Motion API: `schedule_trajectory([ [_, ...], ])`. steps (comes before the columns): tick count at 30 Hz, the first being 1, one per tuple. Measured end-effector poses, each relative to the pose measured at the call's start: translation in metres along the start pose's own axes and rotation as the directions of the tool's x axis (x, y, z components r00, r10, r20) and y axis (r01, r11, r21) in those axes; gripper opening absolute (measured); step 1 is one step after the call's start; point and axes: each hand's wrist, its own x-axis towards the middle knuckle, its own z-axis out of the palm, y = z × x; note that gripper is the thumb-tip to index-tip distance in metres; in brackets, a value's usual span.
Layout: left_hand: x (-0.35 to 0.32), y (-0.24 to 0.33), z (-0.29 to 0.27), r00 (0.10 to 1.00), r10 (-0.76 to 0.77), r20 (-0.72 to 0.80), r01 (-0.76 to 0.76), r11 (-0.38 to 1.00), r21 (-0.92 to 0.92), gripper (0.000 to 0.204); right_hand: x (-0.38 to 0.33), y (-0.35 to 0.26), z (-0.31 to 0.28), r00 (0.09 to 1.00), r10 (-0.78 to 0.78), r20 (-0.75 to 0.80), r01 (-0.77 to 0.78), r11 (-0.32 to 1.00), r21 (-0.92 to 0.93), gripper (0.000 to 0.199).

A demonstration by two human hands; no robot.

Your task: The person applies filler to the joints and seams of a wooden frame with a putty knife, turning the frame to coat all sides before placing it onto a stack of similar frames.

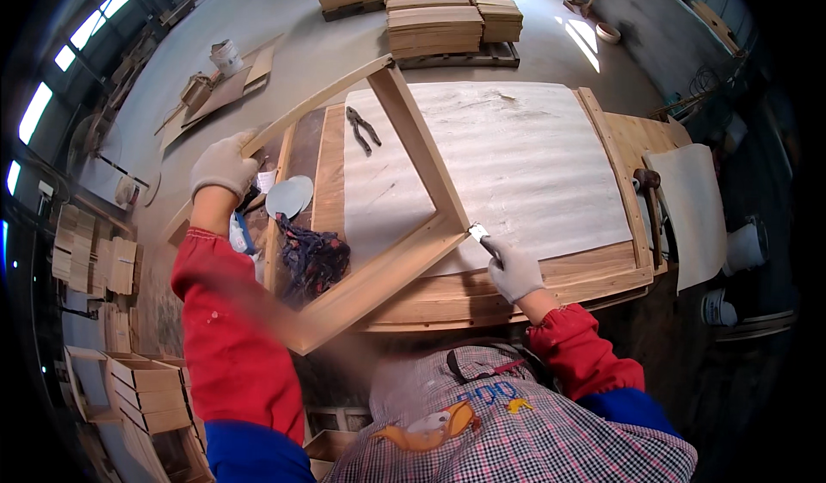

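A rectangular open wooden frame (420, 139), like a drawer without a bottom, is tilted up over the workbench. My left hand (225, 166), in a whitish glove, is closed round its far left board. In my gloved right hand (516, 273) is a small putty knife (480, 233); its pale metal blade meets the frame's right corner. Dark pliers (363, 130) lie on a white foam sheet (533, 165) beyond the frame. Near my left forearm are round grey discs (289, 196) and a crumpled dark patterned cloth (311, 255).
A mallet (647, 180) lies at the bench's right end, beside a hanging pale sheet (688, 203). Stacked boards (434, 27) sit on a pallet across the floor. A white bucket (226, 56) stands far left; wooden drawer boxes (151, 393) are stacked lower left.
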Motion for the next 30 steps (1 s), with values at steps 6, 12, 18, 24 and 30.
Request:
schedule_trajectory([
  [6, 0.003, 0.001, 0.001, 0.995, 0.095, -0.023, -0.095, 0.995, -0.002, 0.035, 0.011, 0.007, -0.007, 1.000, -0.024, -0.007, 0.024, 0.999, -0.034, 0.033],
  [12, -0.019, -0.009, -0.012, 0.978, 0.208, -0.027, -0.209, 0.977, -0.042, 0.037, 0.007, 0.006, 0.007, 0.997, -0.032, 0.069, 0.036, 0.998, -0.045, 0.034],
  [18, -0.024, -0.099, -0.047, 0.857, 0.479, 0.189, -0.357, 0.817, -0.452, 0.041, -0.010, 0.018, 0.011, 0.999, 0.007, 0.040, -0.016, 0.971, 0.237, 0.042],
  [24, -0.043, -0.146, -0.030, 0.871, 0.409, 0.273, 0.007, 0.545, -0.839, 0.035, -0.047, -0.090, 0.022, 0.982, 0.014, 0.188, -0.126, 0.792, 0.598, 0.045],
  [30, -0.032, -0.144, -0.006, 0.839, 0.523, 0.152, -0.037, 0.333, -0.942, 0.033, -0.068, -0.213, 0.070, 0.906, -0.419, -0.062, 0.403, 0.807, 0.431, 0.041],
])
